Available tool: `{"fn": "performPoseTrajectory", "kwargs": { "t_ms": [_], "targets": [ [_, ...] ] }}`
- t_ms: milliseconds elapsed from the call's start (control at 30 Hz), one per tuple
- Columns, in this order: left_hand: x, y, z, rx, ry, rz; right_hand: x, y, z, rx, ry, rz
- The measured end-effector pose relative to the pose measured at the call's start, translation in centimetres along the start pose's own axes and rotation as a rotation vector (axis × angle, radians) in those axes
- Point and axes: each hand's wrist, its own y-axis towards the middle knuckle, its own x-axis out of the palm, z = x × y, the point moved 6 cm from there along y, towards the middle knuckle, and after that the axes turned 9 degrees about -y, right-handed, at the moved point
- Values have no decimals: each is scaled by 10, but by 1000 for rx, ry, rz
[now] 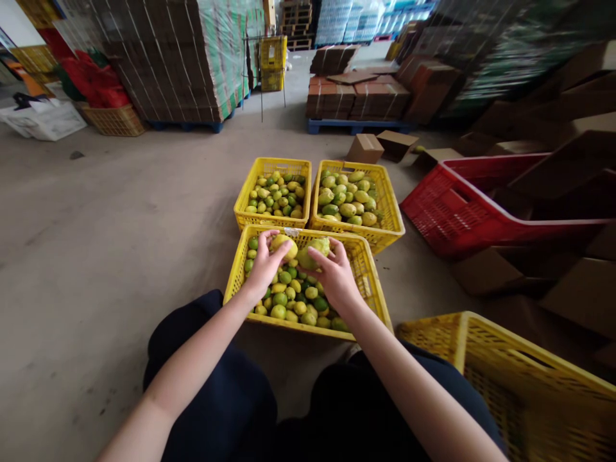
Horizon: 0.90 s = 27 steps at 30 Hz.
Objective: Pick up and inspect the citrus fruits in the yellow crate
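My left hand [266,262] is closed around a yellow lemon [285,246]. Beside it, my right hand [335,268] grips a larger, bumpy yellow-green lemon [312,254]. Both fruits are held up over the near yellow crate [373,289], which holds many small green and yellow lemons [299,308]. Behind that crate stand two more yellow crates. The back left crate [274,164] contains small mixed green and yellow fruit, and the back right crate [392,205] contains larger yellow-green ones.
At my right knee is another yellow crate [524,346]. A red crate [447,205] sits farther right among cardboard boxes [505,269]. Flattened cartons [356,96] lie stacked on a blue pallet [337,126] ahead. Wrapped carton stacks [158,58] rise behind on the left.
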Motion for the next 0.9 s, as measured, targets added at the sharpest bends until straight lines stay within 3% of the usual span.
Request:
{"fn": "performPoseTrajectory", "kwargs": {
  "t_ms": [100,267,400,533,633,800,900],
  "targets": [
    [3,-3,11,223,255,-61,-4,0,-11,-265,-261,50],
    [10,-3,13,332,480,-182,-4,-1,-21,-501,-527,85],
    [11,-5,15,347,491,-192,-3,-1,-20,-458,-517,62],
    [9,-4,15,312,466,-155,-3,1,-10,-221,-313,21],
    [2,3,5,128,330,-88,-5,2,1,-14,-178,13],
    [-7,4,-40,-442,-40,4,0,4,7,68,-189,-82],
    [-10,-4,-66,-610,-144,7,-2,6,14,185,-164,-55]
  ]
}}
